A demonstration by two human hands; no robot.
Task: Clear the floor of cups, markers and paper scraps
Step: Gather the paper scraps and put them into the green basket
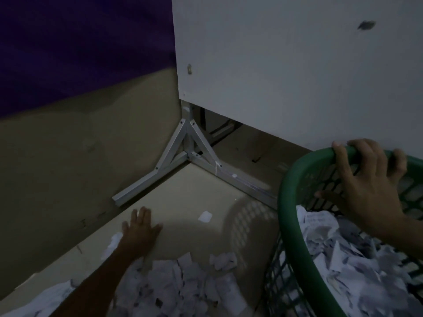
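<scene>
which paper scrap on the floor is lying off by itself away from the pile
The small white scrap on the bare floor, between the left hand and the green basket. The other scraps are heaped together nearer the camera.

No text could be read — the paper scraps (357, 266) inside the green basket (295, 225) carried faint dark print, but it was too blurred to make out.
</scene>
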